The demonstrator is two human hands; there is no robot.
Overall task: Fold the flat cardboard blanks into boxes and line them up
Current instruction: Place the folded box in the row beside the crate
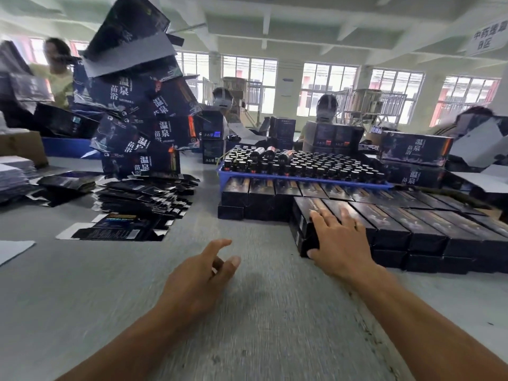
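My right hand lies with spread fingers on the leftmost folded black box, thumb against its near end. That box heads a row of folded black boxes lined up side by side on the right, stacked two high. My left hand hovers over the grey table with loosely curled fingers, holding nothing. A stack of flat black cardboard blanks lies at the left, and a single flat blank rests in front of it.
A blue tray packed with dark bottles sits behind a second row of boxes. A leaning pile of large printed cartons towers at the left. Several people work at the far side. White sheets lie at the left edge.
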